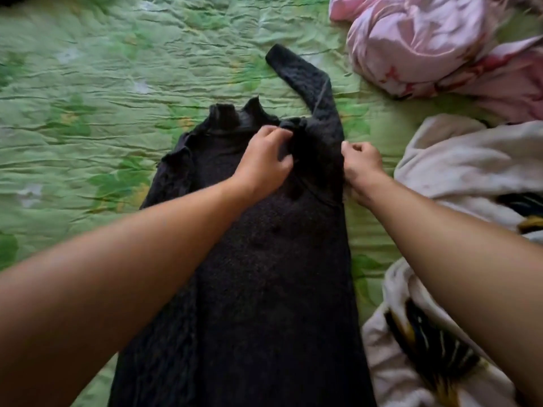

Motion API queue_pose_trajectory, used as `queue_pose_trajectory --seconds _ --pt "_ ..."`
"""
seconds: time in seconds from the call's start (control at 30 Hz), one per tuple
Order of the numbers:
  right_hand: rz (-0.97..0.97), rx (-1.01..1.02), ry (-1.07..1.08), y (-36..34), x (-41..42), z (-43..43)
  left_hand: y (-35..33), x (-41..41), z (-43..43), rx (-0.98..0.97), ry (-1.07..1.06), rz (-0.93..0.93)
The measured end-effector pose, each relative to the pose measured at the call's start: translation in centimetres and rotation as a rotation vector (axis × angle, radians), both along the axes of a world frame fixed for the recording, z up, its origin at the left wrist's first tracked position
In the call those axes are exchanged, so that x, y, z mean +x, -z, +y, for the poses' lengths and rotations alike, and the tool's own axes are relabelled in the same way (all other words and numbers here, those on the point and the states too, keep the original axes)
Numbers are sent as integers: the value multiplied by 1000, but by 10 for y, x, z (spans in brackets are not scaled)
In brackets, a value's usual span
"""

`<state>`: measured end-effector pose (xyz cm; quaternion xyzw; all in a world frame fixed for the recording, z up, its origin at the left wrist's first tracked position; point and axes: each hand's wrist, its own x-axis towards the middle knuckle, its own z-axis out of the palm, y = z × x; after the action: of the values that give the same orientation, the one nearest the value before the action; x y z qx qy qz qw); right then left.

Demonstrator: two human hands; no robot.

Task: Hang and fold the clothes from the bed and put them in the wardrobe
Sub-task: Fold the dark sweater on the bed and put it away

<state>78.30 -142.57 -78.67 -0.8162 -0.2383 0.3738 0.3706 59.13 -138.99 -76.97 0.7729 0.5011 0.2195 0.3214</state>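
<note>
Dark knit turtleneck (264,274) flat on the green bedspread (117,69).
Long axis runs away from the person, collar farthest; left hand (264,160) pinches its shoulder, right hand (363,163) grips its side edge.

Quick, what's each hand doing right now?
Left hand: grip closed, pinching the black sweater near its collar.
Right hand: grip closed on the same sweater's side edge.

Both bare forearms reach in from 7 and 4 o'clock, the left hand (264,161) palm-down, its curled fingers pinching the dark knit garment (264,274), the right hand (363,165) at its 3 o'clock, fingers curled on the garment's edge.
</note>
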Motion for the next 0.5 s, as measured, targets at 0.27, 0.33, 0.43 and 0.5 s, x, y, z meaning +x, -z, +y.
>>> queue_pose_trajectory --seconds 0.27,0.33,0.43,0.5 --pt "392 141 -173 0 5 -2 -9 74 65 -270 -97 -23" --pt "118 150 -344 3 -2 -19 -10 72 66 -341 -78 -10" --pt "393 200 -204 -3 -3 -32 -9 58 47 -427 7 -205" --pt "647 164 -18 -11 4 -25 -7 40 29 -462 79 -315"
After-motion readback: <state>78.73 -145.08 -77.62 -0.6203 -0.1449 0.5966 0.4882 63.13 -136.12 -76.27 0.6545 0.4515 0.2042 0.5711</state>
